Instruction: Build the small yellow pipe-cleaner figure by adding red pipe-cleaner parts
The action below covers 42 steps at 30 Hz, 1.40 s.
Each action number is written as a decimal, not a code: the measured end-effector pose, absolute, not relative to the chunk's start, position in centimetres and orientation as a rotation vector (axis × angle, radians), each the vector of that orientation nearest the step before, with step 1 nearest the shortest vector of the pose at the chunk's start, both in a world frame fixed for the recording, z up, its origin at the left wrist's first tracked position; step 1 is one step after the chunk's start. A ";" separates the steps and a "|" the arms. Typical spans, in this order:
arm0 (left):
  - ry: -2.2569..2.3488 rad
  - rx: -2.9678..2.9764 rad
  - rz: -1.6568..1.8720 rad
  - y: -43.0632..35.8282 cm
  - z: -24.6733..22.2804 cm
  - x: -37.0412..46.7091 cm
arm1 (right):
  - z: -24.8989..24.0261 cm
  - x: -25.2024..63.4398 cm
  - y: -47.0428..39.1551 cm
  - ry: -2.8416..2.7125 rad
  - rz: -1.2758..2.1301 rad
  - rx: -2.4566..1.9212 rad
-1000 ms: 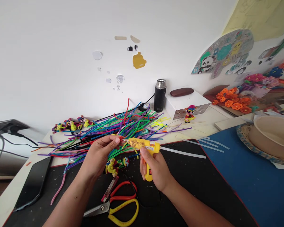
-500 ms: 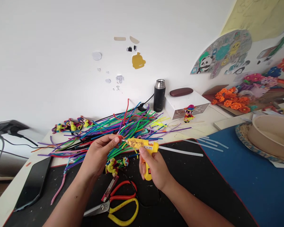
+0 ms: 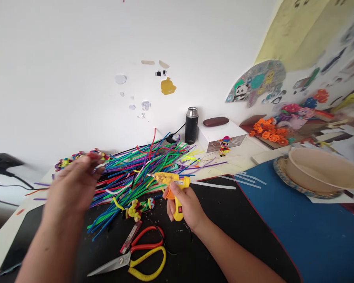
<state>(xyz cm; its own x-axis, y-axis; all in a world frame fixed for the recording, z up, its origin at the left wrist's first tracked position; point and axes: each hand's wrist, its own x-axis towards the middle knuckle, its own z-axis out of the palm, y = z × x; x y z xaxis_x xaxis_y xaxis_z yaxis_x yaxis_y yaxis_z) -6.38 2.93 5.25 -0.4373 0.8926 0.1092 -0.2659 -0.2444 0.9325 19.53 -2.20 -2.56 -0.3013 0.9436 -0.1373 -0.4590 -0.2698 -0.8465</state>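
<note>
L hand (image 3: 73, 182), raised over the left side & blurred, seems to pinch a small red piece (image 3: 93, 157) betw. thumb & fingertips; grip looks narrow, exact shape can't tell. R hand (image 3: 188, 202) is wrapped round the handle of the yellow glue gun (image 3: 166, 178), nozzle pointing left, long axis approx. left–right, glue stick (image 3: 215, 184) out the right end. So red pc lies left & a bit far of the nozzle, well apart; L hand has it, R not near. Betw. them: pile of pipe cleaners (image 3: 153, 159), far side. Near side: doll (image 3: 134, 210) lying on the black mat (image 3: 242, 224), then pink box (image 3: 130, 237) & scissors (image 3: 124, 260), blades left. Far left: row of dolls (image 3: 64, 163), partly behind L fingers.
</note>
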 end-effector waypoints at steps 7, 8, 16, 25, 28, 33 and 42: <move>1.102 0.792 1.799 2.6 5.9 -6.8 | -3.4 20.1 -2.0 -0.726 1.670 -0.969; 1.097 0.789 1.800 2.4 5.7 -6.1 | -3.4 20.4 -2.4 -0.740 1.669 -0.999; 1.130 0.975 1.339 0.8 3.8 -1.7 | -3.0 26.0 -6.8 -0.742 1.602 -1.316; 1.079 0.954 1.195 -0.3 3.6 0.5 | -3.1 29.7 -8.0 -0.804 1.755 -1.486; 1.081 0.977 1.185 -0.5 3.6 0.7 | -3.0 30.0 -8.1 -0.908 1.774 -1.555; 1.086 1.037 1.161 -0.5 3.2 0.4 | -3.0 30.8 -8.3 -0.970 1.785 -1.660; 1.183 1.372 1.016 -0.2 3.6 -0.3 | -2.8 30.8 -11.2 -1.141 1.923 -1.579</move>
<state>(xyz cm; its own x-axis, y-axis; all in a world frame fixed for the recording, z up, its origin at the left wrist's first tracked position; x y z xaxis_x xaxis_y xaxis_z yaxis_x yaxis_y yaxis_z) -0.33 -0.24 3.62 0.1634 0.9864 -0.0185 0.1309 -0.0030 0.9914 30.84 -11.22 -2.76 -0.2809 0.7374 -0.6142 0.1856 -0.5862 -0.7886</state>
